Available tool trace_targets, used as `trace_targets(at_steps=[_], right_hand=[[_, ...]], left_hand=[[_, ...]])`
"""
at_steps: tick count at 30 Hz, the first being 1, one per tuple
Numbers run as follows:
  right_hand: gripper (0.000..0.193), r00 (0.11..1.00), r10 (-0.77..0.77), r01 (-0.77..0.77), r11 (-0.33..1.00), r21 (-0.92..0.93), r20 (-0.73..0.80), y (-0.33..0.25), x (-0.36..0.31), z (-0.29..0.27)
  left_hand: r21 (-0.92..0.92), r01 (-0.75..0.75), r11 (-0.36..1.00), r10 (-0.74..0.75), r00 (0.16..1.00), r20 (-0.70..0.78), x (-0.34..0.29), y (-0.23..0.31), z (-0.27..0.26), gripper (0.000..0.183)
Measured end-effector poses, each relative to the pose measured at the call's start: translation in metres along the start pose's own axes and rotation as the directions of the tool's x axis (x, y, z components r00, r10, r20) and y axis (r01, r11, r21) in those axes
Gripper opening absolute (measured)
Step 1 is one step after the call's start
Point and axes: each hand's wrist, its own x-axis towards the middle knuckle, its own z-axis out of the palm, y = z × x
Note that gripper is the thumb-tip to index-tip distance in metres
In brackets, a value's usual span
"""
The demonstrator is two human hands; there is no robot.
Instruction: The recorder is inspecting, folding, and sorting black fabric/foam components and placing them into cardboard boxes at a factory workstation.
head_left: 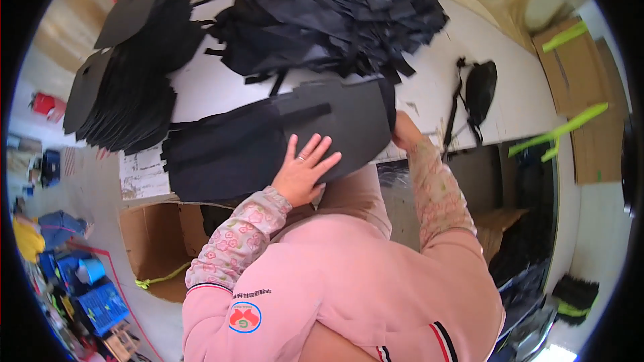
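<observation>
A stiff dark grey panel (359, 124) with a rounded end lies across the near edge of the table, partly inside a black fabric sleeve (225, 151) that stretches to the left. A black strap (305, 115) crosses over the two. My left hand (305, 169), a ring on one finger, lies flat with fingers spread where the panel and sleeve meet. At the panel's rounded right end, my right hand (406, 131) is closed on the black fabric edge; its fingertips are partly hidden.
Behind the work, black fabric pieces (329, 17) form a large heap. Two stacks of dark panels (121, 97) stand at the left. A small black strapped pouch (479, 90) lies at the right. Below the table are an open cardboard box (157, 238) and dark shelves (483, 174).
</observation>
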Motion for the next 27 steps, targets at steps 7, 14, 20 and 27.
trace_targets(at_steps=[7,14,20,27], right_hand=[[0.062,0.982,0.085,-0.137,0.933,0.334,0.168,-0.028,-0.035,0.017],[0.088,0.97,-0.128,0.112,0.99,0.087,0.207,-0.034,-0.042,0.043],[0.075,0.977,-0.047,0.046,0.999,0.011,0.207,-0.031,-0.022,0.049],[0.062,0.989,-0.099,0.102,0.994,-0.026,0.11,-0.027,-0.044,0.043]], left_hand=[[0.009,0.045,0.999,-0.045,0.999,0.024,0.004,0.002,-0.007,0.084],[0.008,0.042,0.999,-0.042,0.997,0.067,0.014,0.005,-0.006,0.08],[-0.225,0.088,0.97,-0.139,0.965,-0.222,-0.028,-0.065,-0.058,0.091],[0.212,0.631,0.746,-0.665,0.689,0.289,-0.092,-0.207,-0.086,0.134]])
